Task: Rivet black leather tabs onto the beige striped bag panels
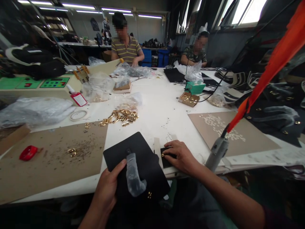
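Note:
A black panel (150,152) with a plastic-wrapped strap (133,175) and small gold fittings (149,194) on it is in my left hand (107,187), thumb on top and the other fingers beneath, hidden. The panel is tilted over the table's front edge. To its right, my right hand (181,157) rests over a small black piece (166,161) at the table edge, its fingers bent around a tiny round gold part (163,155). Whether the fingertips grip that part is hard to make out.
Gold hardware (126,116) is piled on the white table (157,105). Brown boards (95,143) lie left and right, the right one bearing small pale rings (214,124). A grey tool (217,152) with an orange wrap hangs beside my right forearm. Two people are across the table.

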Demonstrator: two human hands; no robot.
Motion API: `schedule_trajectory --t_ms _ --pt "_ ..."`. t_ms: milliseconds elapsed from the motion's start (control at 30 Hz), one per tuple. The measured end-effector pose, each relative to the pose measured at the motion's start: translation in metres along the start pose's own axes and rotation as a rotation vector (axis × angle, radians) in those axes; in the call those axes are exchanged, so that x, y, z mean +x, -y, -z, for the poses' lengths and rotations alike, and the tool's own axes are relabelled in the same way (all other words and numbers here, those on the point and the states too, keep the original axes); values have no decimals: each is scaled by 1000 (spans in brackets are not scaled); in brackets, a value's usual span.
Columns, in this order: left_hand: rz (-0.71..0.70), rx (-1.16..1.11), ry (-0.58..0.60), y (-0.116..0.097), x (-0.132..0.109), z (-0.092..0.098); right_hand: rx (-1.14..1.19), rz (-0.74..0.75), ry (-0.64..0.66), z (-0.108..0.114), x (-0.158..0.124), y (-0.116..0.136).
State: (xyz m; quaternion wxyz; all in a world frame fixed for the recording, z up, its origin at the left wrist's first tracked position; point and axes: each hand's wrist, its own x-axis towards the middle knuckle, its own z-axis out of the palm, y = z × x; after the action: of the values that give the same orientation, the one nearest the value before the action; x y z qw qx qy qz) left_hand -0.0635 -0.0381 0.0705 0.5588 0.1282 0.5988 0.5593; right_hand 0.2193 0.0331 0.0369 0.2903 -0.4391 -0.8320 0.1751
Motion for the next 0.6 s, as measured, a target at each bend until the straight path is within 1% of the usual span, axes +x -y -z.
schedule_trajectory --t_ms 100,167,333,433,600 --pt "-10 20 -7 2 1 -1 -22 -6 -70 0 -6 4" --pt "-15 31 -11 3 2 0 -14 14 -85 -1 -8 8" --pt "-25 22 -11 5 1 1 -64 64 -23 -3 -4 15" --pt "-34 10 5 3 -2 0 -87 63 -2 -3 -1 13" --pt "-58 15 40 2 -3 2 -168 107 20 -2 1 6"
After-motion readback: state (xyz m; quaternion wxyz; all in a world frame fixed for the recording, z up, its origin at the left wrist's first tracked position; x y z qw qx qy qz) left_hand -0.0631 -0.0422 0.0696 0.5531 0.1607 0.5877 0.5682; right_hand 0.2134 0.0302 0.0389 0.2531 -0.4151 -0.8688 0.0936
